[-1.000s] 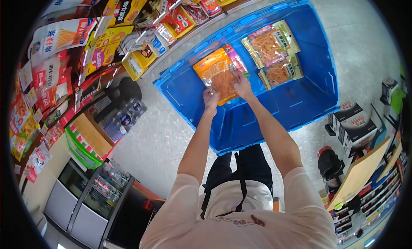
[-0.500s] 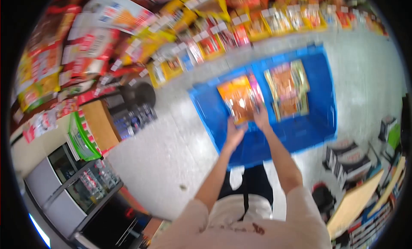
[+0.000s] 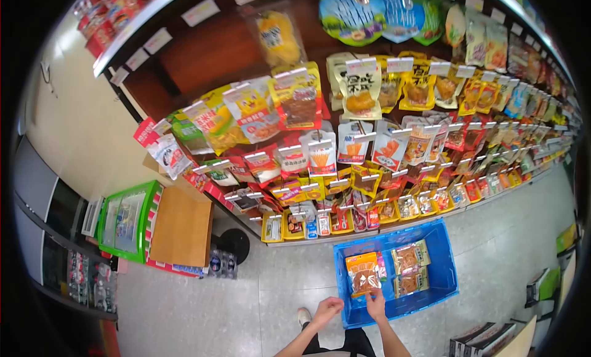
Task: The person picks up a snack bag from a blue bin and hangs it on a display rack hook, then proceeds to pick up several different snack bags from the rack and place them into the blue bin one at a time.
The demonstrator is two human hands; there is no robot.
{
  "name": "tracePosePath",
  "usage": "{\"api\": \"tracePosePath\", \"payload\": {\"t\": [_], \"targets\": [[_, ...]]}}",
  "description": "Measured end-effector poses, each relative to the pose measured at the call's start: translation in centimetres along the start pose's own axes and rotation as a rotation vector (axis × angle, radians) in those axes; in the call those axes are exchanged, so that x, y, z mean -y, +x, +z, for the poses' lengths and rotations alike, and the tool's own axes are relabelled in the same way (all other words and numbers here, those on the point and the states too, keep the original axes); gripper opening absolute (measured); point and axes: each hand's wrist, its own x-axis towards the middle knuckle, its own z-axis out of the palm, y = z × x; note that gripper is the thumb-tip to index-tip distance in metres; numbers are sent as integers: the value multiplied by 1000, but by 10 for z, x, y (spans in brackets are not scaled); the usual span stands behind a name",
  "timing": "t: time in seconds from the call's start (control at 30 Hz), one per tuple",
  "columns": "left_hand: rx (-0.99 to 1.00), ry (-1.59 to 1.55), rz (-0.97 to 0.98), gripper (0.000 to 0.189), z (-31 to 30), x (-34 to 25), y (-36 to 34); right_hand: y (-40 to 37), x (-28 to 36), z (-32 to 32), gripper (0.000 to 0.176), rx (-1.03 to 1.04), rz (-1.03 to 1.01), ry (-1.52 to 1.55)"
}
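An orange snack packet [image 3: 364, 272] with a clear window lies in the left part of the blue crate [image 3: 425, 300]. My right hand [image 3: 375, 304] is over the crate's near side, its fingertips at the packet's lower edge and slightly apart. Just left of the crate's rim, my left hand [image 3: 329, 309] is closed with curled fingers, and I see nothing in it. Two similar packets, an upper packet [image 3: 411, 256] and a lower packet [image 3: 411, 282], lie on the crate's right. A pink packet [image 3: 381, 266] shows partly behind the orange one.
A shelf rack of hanging snack bags [image 3: 360, 89] rises beyond the crate, with yellow trays [image 3: 273, 228] along its bottom. At left stand a green-framed freezer [image 3: 126, 220], a wooden board [image 3: 180, 224] and bottled packs [image 3: 223, 263]. Boxes [image 3: 483, 340] sit at lower right.
My view has tilted up, showing more of the shelves. My left hand has let go of the orange packet and moved left of the crate; the right hand has drawn to its lower edge.
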Motion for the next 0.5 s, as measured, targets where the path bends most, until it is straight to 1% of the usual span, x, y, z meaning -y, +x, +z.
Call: {"api": "tracePosePath", "payload": {"t": [0.13, 0.17, 0.2, 0.23, 0.27, 0.3, 0.33, 0.37, 0.4, 0.5], "targets": [[61, -61, 86, 13, -55, -35, -10, -43, 24, 21, 25, -101, -19, -36], [97, -55, 88, 13, -69, -42, -13, -54, 29, 28, 23, -81, 34, -9], [82, -57, 111, 14, -84, -52, -21, -71, 32, 38, 22, -62, 95, 23], [66, -61, 134, 14, -97, -61, -28, -84, 31, 52, 22, -96, 102, 21], [98, -60, 134, 14, -108, -71, -34, -90, 31, 65, 23, -31, 120, 52], [64, -67, 169, 15, -120, -80, -44, -101, 32, 76, 25, 40, 141, 84], [24, -74, 203, 16, -133, -86, -52, -111, 41, 83, 25, 21, 144, 81], [38, -71, 202, 16, -144, -90, -59, -113, 50, 90, 27, 110, 98, 22], [10, -117, 228, 16, -156, -93, -66, -115, 65, 97, 29, 201, 54, -35], [-27, -173, 260, 15, -193, -95, -75, -111, 103, 116, 33, 209, 12, 30]]}}
